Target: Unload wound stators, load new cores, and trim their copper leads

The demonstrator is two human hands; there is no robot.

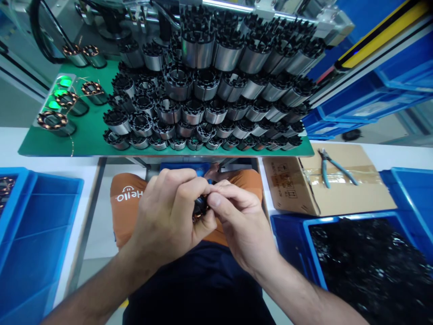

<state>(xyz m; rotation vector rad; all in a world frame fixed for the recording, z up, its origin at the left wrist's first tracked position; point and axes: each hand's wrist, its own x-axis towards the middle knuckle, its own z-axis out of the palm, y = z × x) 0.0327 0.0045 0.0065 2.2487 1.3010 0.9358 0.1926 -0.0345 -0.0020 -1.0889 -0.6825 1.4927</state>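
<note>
The left hand (174, 205) is curled firmly around a small stator (200, 206), held above the lap in front of the table (89, 145); its dark end and a bit of copper winding show between the fingers (most of it is hidden by the grip). The right hand (241, 216) has thumb and forefinger pinched together at the stator's right edge; whether they grip a wire there cannot be told.

On the green tabletop, bare stator cores (197, 54) stand in close rows, stacked higher toward the back. To their left are five copper-wound stators (54, 122), some trailing loose wire, near glowing green lights (65, 81). Beneath the hands are orange trousers (123, 221) printed "Hello".

At the right, diagonal cutters (325, 169) lie with handles spread on a taped cardboard box (352, 196), just beyond a blue bin (291, 237) full of black pieces (372, 271). Another blue bin (37, 246) sits at the left.
</note>
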